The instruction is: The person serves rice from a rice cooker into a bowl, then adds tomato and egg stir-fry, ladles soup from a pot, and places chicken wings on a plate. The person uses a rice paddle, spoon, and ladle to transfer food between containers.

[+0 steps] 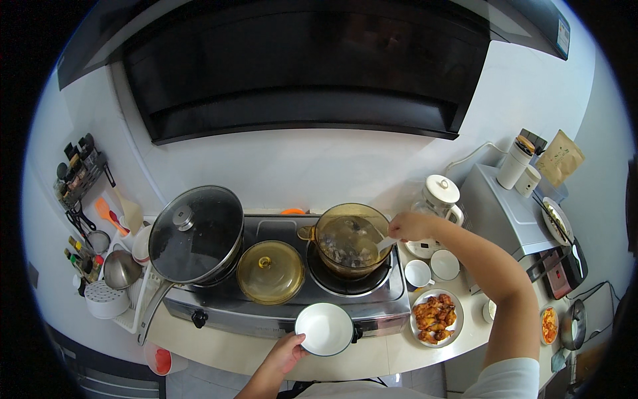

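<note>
My left hand (286, 355) grips the rim of a white bowl (325, 329), which shows a bare inside and hangs over the front edge of the gas stove (279, 324). My right hand (409, 227) holds a white spoon or ladle (388, 243) by its handle. Its lower end dips into soup (351, 242) with dark pieces, inside an amber glass pot (326, 212) on the right burner. The pot's amber glass lid (271, 277) lies on the stovetop to the left of the pot. What the spoon's bowl holds is hidden by the broth.
A lidded frying pan (197, 239) covers the left burner, its handle jutting over the counter's front. Right of the stove are white cups (417, 273), a plate of browned chicken pieces (434, 319) and a glass kettle (441, 192). A range hood (299, 109) overhangs the stove.
</note>
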The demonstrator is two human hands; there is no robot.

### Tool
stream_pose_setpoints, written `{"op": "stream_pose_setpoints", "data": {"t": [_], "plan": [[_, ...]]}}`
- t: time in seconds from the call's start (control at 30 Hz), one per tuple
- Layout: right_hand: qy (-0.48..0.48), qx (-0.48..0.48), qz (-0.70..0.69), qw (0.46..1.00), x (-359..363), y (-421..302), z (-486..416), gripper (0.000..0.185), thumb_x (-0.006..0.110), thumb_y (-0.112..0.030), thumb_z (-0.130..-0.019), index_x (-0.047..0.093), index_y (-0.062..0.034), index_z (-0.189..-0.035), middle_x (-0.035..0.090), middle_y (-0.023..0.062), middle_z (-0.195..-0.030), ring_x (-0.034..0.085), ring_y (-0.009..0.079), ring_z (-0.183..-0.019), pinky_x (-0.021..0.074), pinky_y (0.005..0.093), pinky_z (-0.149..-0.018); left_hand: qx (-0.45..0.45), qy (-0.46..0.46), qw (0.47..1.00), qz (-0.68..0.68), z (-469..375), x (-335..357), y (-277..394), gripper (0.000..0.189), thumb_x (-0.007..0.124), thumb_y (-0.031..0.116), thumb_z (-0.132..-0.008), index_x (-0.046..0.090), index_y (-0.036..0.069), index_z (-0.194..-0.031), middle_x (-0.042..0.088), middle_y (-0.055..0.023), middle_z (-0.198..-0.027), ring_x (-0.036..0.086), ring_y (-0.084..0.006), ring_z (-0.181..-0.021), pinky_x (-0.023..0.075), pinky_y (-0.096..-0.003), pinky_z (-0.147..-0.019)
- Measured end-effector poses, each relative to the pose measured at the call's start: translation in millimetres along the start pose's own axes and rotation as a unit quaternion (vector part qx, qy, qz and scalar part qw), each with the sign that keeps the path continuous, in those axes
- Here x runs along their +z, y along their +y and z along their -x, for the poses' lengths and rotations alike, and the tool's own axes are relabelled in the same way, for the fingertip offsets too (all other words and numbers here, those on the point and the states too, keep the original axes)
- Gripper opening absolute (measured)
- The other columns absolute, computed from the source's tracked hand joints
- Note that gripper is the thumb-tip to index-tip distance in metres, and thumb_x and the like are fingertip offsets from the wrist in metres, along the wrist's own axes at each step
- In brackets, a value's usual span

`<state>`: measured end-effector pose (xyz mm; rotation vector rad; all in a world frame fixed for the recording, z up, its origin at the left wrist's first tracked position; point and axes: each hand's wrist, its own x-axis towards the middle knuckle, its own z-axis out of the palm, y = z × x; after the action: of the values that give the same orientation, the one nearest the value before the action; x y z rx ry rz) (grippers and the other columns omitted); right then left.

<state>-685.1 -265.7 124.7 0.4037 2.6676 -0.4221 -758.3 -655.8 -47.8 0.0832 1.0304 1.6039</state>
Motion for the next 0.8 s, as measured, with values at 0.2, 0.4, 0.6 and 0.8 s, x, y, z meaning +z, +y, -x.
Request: {"op": "stream_pose_setpoints", "data": {"t": [0.2,0.4,0.6,0.8], "plan": [[0.074,-0.003,-0.042,0.996,20.2,-19.1,15.9,0.026,0.047,-0.022,-0.081,0.062,-0.0018,-0.081,0.062,0.0162,-0.086,0.058,0.0317,-0.084,0.0448,0.0404,-0.073,0.007,-0.011,1.000,0.013,-5.8,0.8,-0.6,0.043,0.055,0.023,-0.084,0.049,-0.007,-0.114,0.057,-0.0143,-0.110,0.056,-0.0220,-0.100,0.0445,-0.0371,-0.089],[0.153,-0.021,-0.037,0.987,29.4,-14.4,32.2,0.022,0.048,-0.020,-0.085,0.062,-0.0043,-0.089,0.062,0.0166,-0.086,0.058,0.0341,-0.084,0.0453,0.0410,-0.074,0.003,-0.004,1.000,0.012,-7.7,-0.2,-0.3,0.042,0.056,0.022,-0.084,0.049,-0.006,-0.114,0.057,-0.0144,-0.111,0.056,-0.0224,-0.101,0.0437,-0.0382,-0.090],[0.232,-0.008,0.112,0.966,24.2,-17.1,47.5,0.016,0.053,-0.020,-0.084,0.063,-0.0080,-0.087,0.064,0.0098,-0.079,0.061,0.0280,-0.072,0.0472,0.0382,-0.067,0.003,-0.002,1.000,0.011,-8.8,1.4,1.2,0.043,0.056,0.022,-0.083,0.049,-0.005,-0.115,0.057,-0.0138,-0.111,0.056,-0.0224,-0.101,0.0436,-0.0384,-0.091],[0.280,-0.009,0.292,0.914,15.7,-10.5,39.4,0.014,0.051,-0.017,-0.081,0.060,-0.0081,-0.087,0.064,0.0096,-0.077,0.063,0.0273,-0.072,0.0492,0.0412,-0.063,-0.004,-0.001,1.000,0.010,-10.1,3.1,2.2,0.044,0.056,0.022,-0.083,0.047,-0.006,-0.116,0.057,-0.0140,-0.112,0.056,-0.0226,-0.102,0.0434,-0.0385,-0.092]]}}
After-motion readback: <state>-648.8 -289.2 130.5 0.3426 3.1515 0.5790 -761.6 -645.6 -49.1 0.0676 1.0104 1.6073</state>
